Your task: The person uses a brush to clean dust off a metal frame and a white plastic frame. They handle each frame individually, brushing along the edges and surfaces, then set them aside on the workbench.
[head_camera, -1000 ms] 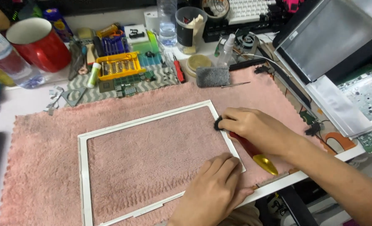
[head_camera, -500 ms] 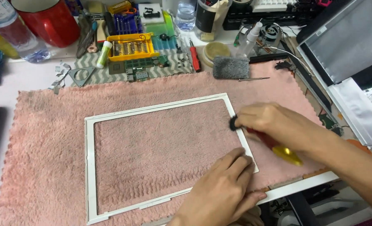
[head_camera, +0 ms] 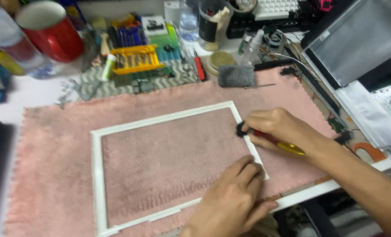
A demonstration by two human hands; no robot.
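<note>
A thin white rectangular frame [head_camera: 169, 120] of smooth plastic lies flat on a pink towel [head_camera: 50, 175] with a napped, fuzzy pile and a pinked far edge. The towel covers most of the white counter [head_camera: 33, 92].

The right hand [head_camera: 276, 129] rests at the frame's right rail, near its far right corner. Its fingers are closed round a small brush [head_camera: 266, 137] with a red neck, a yellow handle end and a black bristle tuft; the tuft touches the rail. The left hand [head_camera: 235, 197] lies palm down at the near right corner of the frame, fingers [head_camera: 248, 169] extended, close together and pressing the rail flat; it grips nothing.

Beyond the towel's far edge:
- a grey felt-like block [head_camera: 236, 75], rectangular, just beside the towel;
- a red-handled tool [head_camera: 199, 68], lying beside the block to its left;
- a yellow tray of screwdriver bits [head_camera: 134, 59], open, rectangular;
- a red mug [head_camera: 50, 30], glossy, at far left, blurred;
- a dark cylindrical cup [head_camera: 215, 22], holding pale items;
- a white keyboard [head_camera: 274, 8] at the far edge.

At far right a grey flat panel in a black surround [head_camera: 362, 39] stands tilted, with a clear plastic sleeve [head_camera: 371, 114] lying near it.
</note>
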